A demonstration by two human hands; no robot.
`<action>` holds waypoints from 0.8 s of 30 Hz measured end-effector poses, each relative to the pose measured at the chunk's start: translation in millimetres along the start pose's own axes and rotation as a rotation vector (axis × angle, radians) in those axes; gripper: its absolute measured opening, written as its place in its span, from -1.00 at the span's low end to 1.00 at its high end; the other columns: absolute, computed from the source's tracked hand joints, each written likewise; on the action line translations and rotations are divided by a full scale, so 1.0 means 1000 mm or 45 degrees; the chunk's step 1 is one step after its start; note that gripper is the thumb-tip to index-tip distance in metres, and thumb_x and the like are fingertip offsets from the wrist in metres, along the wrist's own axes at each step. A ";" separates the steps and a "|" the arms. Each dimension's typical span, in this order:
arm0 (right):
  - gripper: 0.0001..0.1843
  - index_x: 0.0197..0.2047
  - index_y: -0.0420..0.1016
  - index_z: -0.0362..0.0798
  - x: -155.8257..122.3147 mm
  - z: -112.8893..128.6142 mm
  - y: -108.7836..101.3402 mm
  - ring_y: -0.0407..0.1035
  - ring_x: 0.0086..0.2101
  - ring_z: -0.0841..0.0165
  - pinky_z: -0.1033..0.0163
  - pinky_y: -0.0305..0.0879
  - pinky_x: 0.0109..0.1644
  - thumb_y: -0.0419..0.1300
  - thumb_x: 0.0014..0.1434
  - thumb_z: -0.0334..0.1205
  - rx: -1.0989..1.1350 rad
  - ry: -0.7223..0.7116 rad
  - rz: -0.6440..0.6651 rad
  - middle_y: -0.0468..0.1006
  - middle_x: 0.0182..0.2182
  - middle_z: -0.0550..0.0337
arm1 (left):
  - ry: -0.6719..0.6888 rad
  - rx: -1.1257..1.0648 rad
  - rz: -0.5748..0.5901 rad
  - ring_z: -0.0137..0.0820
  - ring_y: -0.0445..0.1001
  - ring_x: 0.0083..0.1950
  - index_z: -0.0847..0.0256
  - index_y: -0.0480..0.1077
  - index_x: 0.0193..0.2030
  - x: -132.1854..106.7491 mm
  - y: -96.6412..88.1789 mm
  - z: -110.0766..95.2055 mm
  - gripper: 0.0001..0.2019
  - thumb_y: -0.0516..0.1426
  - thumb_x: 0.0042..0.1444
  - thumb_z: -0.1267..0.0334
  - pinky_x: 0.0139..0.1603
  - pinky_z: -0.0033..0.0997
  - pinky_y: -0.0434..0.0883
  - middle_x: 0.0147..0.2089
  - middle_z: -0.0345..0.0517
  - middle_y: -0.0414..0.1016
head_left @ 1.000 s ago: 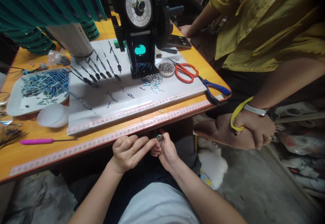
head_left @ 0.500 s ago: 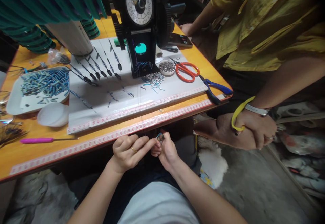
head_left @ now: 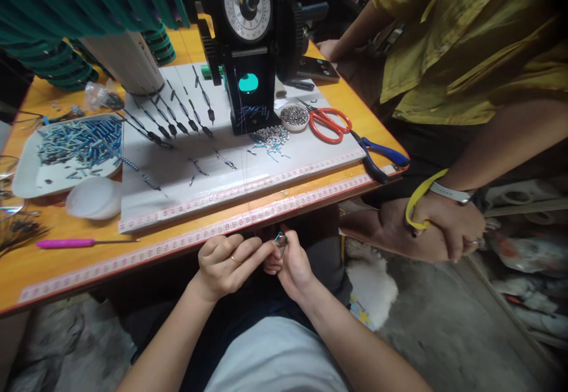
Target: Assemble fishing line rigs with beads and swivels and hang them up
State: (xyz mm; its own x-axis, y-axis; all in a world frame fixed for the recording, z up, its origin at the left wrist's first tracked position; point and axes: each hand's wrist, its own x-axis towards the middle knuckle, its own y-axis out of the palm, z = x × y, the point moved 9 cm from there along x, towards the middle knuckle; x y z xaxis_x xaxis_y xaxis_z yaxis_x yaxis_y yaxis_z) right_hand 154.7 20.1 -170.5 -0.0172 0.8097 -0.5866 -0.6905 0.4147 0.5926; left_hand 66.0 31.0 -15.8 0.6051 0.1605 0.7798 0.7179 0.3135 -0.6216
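Just below the table's front edge, my left hand and my right hand meet at the fingertips. Between them is a small shiny piece with a bluish edge, too small to name. My right fingers are curled closed around it. The left thumb and forefinger pinch at its side, and whatever lies in that pinch is hidden. A thin line hangs from the black dial machine down toward my hands. On the white board lie several short bluish rigged pieces with dark weights.
A tray of small blue tubes, a plastic cup and a pink-handled hook are at left. Orange scissors, blue pliers and a bowl of metal bits are at right. A person in yellow sits beside the table.
The whole view has shifted slightly, so the table and its things sit a little further right. My hands keep almost the same pose.
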 end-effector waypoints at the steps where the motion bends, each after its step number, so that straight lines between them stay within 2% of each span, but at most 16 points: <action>1: -0.37 -0.71 0.07 0.00 0.000 0.001 0.000 -0.14 -0.69 0.54 0.36 -0.14 -0.59 0.08 0.12 0.30 -0.019 -0.009 0.011 -0.03 -0.78 0.40 | -0.002 -0.002 -0.001 -0.46 0.48 -0.42 0.01 0.58 -0.13 0.000 0.000 0.000 -0.81 0.31 0.15 0.38 -0.25 -0.39 0.22 -0.31 -0.33 0.65; 6: -0.22 -0.69 0.11 0.02 -0.012 0.010 0.004 -0.10 -0.67 0.48 0.29 -0.10 -0.55 -0.12 0.16 0.54 -0.184 -0.130 0.070 -0.02 -0.75 0.37 | -0.063 -0.040 -0.014 -0.42 0.41 -0.40 0.08 0.57 -0.12 0.002 -0.005 -0.001 -0.86 0.29 0.17 0.34 -0.21 -0.37 0.26 -0.36 -0.30 0.63; 8: -0.16 -0.65 0.25 -0.02 -0.026 0.020 0.005 0.03 -0.60 0.42 0.26 0.02 -0.49 -0.21 0.17 0.57 -0.281 -0.247 0.084 0.11 -0.69 0.29 | -0.228 -0.126 -0.056 -0.39 0.37 -0.36 0.12 0.56 -0.14 0.005 -0.014 0.004 -0.85 0.31 0.14 0.37 -0.21 -0.36 0.27 -0.40 -0.26 0.59; 10: -0.17 -0.47 0.47 -0.06 -0.045 0.039 0.007 0.18 -0.48 0.36 0.23 0.15 -0.35 -0.16 0.19 0.55 -0.379 -0.407 0.085 0.30 -0.55 0.19 | -0.480 -0.259 -0.135 -0.37 0.34 -0.32 0.16 0.53 -0.18 0.005 -0.026 0.014 -0.82 0.33 0.08 0.43 -0.22 -0.35 0.28 -0.40 -0.21 0.54; 12: -0.33 -0.12 0.55 -0.02 -0.068 0.076 0.012 0.29 -0.32 0.30 0.20 0.23 -0.19 -0.06 0.29 0.40 -0.592 -0.717 0.067 0.44 -0.35 0.13 | -0.703 -0.377 -0.246 -0.38 0.34 -0.31 0.19 0.51 -0.22 0.003 -0.039 0.021 -0.80 0.32 0.05 0.51 -0.22 -0.33 0.30 -0.39 -0.19 0.49; 14: -0.54 0.14 0.41 0.04 -0.099 0.126 0.031 0.37 -0.18 0.25 0.16 0.29 -0.09 -0.07 0.43 0.12 -1.080 -1.284 -0.027 0.49 -0.17 0.07 | -0.838 -0.457 -0.375 -0.39 0.35 -0.31 0.21 0.48 -0.25 -0.001 -0.052 0.025 -0.81 0.29 0.05 0.55 -0.22 -0.29 0.30 -0.39 -0.19 0.44; 15: -0.62 0.19 0.37 0.04 -0.112 0.147 0.043 0.39 -0.13 0.24 0.13 0.30 -0.03 -0.05 0.45 -0.02 -1.347 -1.557 -0.133 0.50 -0.11 0.04 | -0.885 -0.488 -0.438 -0.39 0.35 -0.32 0.22 0.48 -0.26 -0.003 -0.058 0.025 -0.81 0.27 0.05 0.56 -0.22 -0.29 0.29 -0.39 -0.20 0.43; 16: -0.66 0.19 0.39 0.01 -0.117 0.164 0.054 0.40 -0.08 0.21 0.12 0.30 0.01 -0.01 0.44 -0.12 -1.625 -1.742 -0.277 0.51 -0.07 0.01 | -0.929 -0.515 -0.488 -0.40 0.35 -0.32 0.23 0.47 -0.26 -0.005 -0.063 0.026 -0.81 0.26 0.05 0.58 -0.23 -0.29 0.29 -0.38 -0.20 0.41; 17: -0.68 0.15 0.43 -0.02 -0.115 0.180 0.062 0.41 -0.10 0.20 0.12 0.30 0.00 0.04 0.42 -0.15 -1.850 -1.838 -0.429 0.53 -0.09 0.00 | -0.980 -0.543 -0.532 -0.40 0.35 -0.32 0.23 0.47 -0.26 -0.008 -0.067 0.028 -0.81 0.25 0.05 0.59 -0.24 -0.30 0.29 -0.38 -0.20 0.40; 19: -0.65 0.08 0.52 -0.08 -0.096 0.207 0.074 0.39 -0.17 0.17 0.10 0.31 -0.06 0.07 0.40 -0.08 -2.188 -1.869 -0.641 0.55 -0.22 -0.02 | -1.095 -0.591 -0.613 -0.41 0.36 -0.31 0.22 0.48 -0.25 -0.016 -0.073 0.031 -0.80 0.24 0.07 0.59 -0.26 -0.34 0.30 -0.37 -0.20 0.39; 21: -0.61 0.04 0.57 -0.11 -0.072 0.225 0.082 0.35 -0.15 0.10 0.03 0.31 -0.05 0.09 0.38 -0.03 -2.407 -1.828 -0.735 0.54 -0.27 -0.04 | -1.222 -0.648 -0.688 -0.42 0.37 -0.30 0.19 0.48 -0.26 -0.028 -0.075 0.035 -0.83 0.24 0.09 0.55 -0.29 -0.40 0.33 -0.36 -0.20 0.38; 24: -0.64 0.02 0.61 -0.10 -0.055 0.231 0.092 0.32 -0.06 0.00 -0.10 0.29 -0.01 0.16 0.33 -0.05 -2.490 -1.851 -0.798 0.55 -0.19 -0.11 | -1.405 -0.752 -0.771 -0.44 0.39 -0.32 0.15 0.50 -0.29 -0.045 -0.076 0.040 -0.90 0.26 0.13 0.44 -0.35 -0.49 0.36 -0.36 -0.20 0.40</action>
State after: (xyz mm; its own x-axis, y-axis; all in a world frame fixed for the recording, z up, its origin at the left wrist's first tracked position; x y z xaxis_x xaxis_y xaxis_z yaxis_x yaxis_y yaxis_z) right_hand 259.0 109.6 43.9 0.0325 0.7918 0.6099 -0.0148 0.6105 -0.7919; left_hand -29.2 37.4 -0.7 -0.2323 0.8777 0.4191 0.9726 0.2063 0.1070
